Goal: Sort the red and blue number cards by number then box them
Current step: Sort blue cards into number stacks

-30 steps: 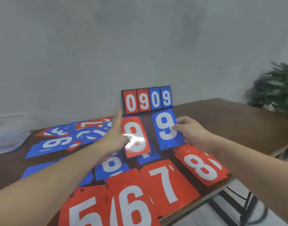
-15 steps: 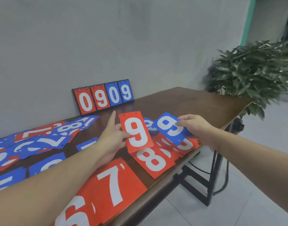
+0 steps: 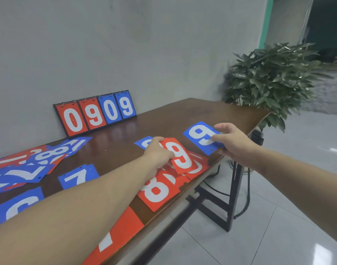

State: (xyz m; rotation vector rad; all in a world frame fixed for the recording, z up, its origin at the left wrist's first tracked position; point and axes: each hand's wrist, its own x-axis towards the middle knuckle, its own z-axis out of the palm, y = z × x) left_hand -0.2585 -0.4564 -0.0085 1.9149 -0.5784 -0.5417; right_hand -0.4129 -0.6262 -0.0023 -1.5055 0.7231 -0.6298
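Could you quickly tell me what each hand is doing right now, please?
Left hand: grips the red 9 card.
Right hand: pinches the blue 9 card.

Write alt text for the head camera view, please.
A person's left hand holds a red 9 card and the right hand a blue 9 card over a brown table strewn with red and blue number cards; a scoreboard reads 0909.

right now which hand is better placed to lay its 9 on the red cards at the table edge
Left, probably. The left hand holds the red 9 card right over the red cards there; the right hand holds the blue 9 card off to the side.
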